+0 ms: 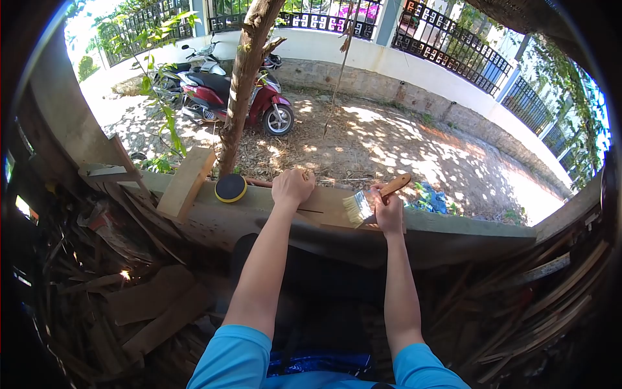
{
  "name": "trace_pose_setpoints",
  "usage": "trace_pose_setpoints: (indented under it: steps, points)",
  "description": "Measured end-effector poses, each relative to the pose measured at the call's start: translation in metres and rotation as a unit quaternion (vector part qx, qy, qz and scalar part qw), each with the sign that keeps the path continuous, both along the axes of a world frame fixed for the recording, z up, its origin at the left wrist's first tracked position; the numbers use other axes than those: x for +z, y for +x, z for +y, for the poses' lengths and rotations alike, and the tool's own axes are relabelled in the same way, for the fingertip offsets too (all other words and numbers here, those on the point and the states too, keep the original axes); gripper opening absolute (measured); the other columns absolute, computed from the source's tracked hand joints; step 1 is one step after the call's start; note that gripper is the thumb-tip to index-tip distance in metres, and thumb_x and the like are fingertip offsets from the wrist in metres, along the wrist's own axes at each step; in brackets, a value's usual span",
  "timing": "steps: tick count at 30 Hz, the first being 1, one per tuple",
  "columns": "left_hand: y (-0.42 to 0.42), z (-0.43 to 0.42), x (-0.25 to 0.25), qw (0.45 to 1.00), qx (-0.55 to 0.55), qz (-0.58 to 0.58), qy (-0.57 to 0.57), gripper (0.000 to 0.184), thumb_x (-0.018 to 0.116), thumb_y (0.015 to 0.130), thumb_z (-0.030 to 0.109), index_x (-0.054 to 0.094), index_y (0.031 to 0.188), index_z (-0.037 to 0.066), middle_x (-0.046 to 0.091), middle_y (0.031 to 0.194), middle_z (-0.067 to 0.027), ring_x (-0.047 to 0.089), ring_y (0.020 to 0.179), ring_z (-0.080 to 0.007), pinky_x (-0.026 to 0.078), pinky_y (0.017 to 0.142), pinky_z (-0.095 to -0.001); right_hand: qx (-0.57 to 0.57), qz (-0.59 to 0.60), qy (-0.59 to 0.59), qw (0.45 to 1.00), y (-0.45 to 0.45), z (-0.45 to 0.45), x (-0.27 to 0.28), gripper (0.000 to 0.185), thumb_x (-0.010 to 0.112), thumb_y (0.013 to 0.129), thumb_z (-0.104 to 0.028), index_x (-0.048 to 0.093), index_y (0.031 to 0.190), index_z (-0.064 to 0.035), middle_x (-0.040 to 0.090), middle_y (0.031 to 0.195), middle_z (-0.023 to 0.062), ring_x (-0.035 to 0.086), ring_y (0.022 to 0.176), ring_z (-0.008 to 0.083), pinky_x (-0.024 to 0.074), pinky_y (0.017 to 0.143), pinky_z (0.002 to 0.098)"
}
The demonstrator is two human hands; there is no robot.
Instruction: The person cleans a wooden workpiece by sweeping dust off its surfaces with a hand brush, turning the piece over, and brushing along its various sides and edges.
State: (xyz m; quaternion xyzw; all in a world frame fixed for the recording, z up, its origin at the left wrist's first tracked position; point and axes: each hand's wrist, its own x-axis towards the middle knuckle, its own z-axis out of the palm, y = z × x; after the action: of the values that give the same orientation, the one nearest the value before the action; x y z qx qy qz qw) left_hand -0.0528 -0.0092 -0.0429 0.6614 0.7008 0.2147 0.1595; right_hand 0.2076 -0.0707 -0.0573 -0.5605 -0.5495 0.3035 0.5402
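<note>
My right hand is closed round a paintbrush with a brown wooden handle, a metal band and pale bristles. The bristles point left and down, over a light wooden board. This board lies along the top of a low ledge. At the board's left end, my left hand is closed and bears on it, its fingertips hidden from me. Left of that hand, a round black and yellow pad rests on the ledge.
A thick wooden block sits across the ledge at left. Beyond it rises a tree trunk, with a red motorbike parked behind. Scrap planks lie in shadow below left, and more wood strips lie at right.
</note>
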Motion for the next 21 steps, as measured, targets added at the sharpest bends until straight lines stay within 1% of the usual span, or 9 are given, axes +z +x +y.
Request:
trace_pose_setpoints:
  steps: [3,6,9,12,15,21]
  points:
    - [-0.0006,0.0,-0.0003,1.0,0.0,0.003,-0.002,0.046,0.058,0.094,0.045,0.08,0.096,0.006,0.076,0.097,-0.0207,0.073,0.097,-0.037,0.055,0.092,-0.0464,-0.001,0.0,0.006,1.0,0.0007,0.0017,-0.0035,0.019,0.067,0.101,-0.02,0.069,0.103,-0.0014,0.059,0.069,-0.0029,0.053,0.059,0.0039,0.0398,0.053,0.0252]
    - [-0.0005,-0.0008,0.001,1.0,-0.001,0.002,0.003,0.045,0.058,0.094,0.045,0.08,0.095,0.006,0.076,0.096,-0.0208,0.073,0.096,-0.0369,0.055,0.091,-0.0465,0.002,0.0,-0.008,1.0,0.003,0.0027,-0.0054,0.016,0.068,0.101,-0.018,0.071,0.106,-0.0028,0.063,0.077,-0.0032,0.054,0.062,0.002,0.0413,0.054,0.0225]
    - [0.0003,-0.0013,0.0004,1.0,-0.001,0.001,0.011,0.045,0.059,0.094,0.045,0.08,0.093,0.006,0.076,0.094,-0.0206,0.073,0.094,-0.0371,0.055,0.09,-0.0468,0.002,0.005,-0.006,1.0,0.0036,0.0033,-0.0073,0.017,0.068,0.101,-0.018,0.071,0.106,-0.0018,0.063,0.078,-0.0028,0.055,0.065,0.0022,0.0423,0.057,0.0227]
    - [0.0001,-0.0014,0.0006,1.0,-0.002,0.003,0.017,0.045,0.059,0.093,0.045,0.08,0.092,0.006,0.076,0.092,-0.0206,0.073,0.092,-0.0373,0.056,0.089,-0.0471,-0.007,-0.015,0.005,1.0,0.0035,0.0039,-0.0067,0.019,0.068,0.101,-0.019,0.071,0.105,-0.0009,0.064,0.078,-0.0022,0.055,0.068,0.0026,0.0431,0.06,0.0228]
    - [0.0004,-0.0014,0.0002,1.0,-0.002,0.0,0.019,0.045,0.059,0.093,0.045,0.08,0.09,0.005,0.076,0.09,-0.0211,0.073,0.091,-0.0374,0.056,0.089,-0.0473,-0.002,-0.007,-0.01,1.0,0.0031,0.0011,-0.004,0.02,0.068,0.101,-0.02,0.071,0.104,-0.0007,0.064,0.079,-0.0021,0.056,0.07,0.0028,0.0436,0.062,0.0228]
    - [0.0003,0.0002,-0.003,1.0,-0.001,-0.005,0.023,0.045,0.06,0.093,0.045,0.079,0.088,0.005,0.075,0.089,-0.022,0.074,0.091,-0.0375,0.056,0.088,-0.0476,-0.008,-0.031,-0.005,0.999,0.0061,0.0042,-0.0082,0.022,0.069,0.101,-0.023,0.071,0.103,-0.0003,0.064,0.078,-0.0024,0.055,0.068,0.0031,0.0431,0.059,0.0238]
